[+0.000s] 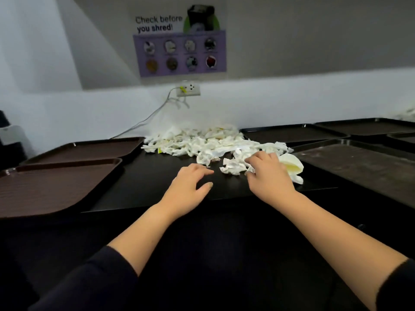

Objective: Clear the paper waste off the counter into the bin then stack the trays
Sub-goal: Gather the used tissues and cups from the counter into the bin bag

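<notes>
Head view: brown trays (56, 185) flank paper waste (202, 140); right hand (267, 173) touches it.

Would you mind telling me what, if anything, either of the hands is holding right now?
The left hand holds nothing, hovering open above the black counter. The right hand rests curled on the crumpled white paper scraps; whether it grips them cannot be told.

A poster (179, 41) reading "Check before you shred!" is hanging on the wall above a white power socket (188, 89); a grey cable (143, 121) (plugged in there) is trailing down towards the worktop's back edge.
</notes>
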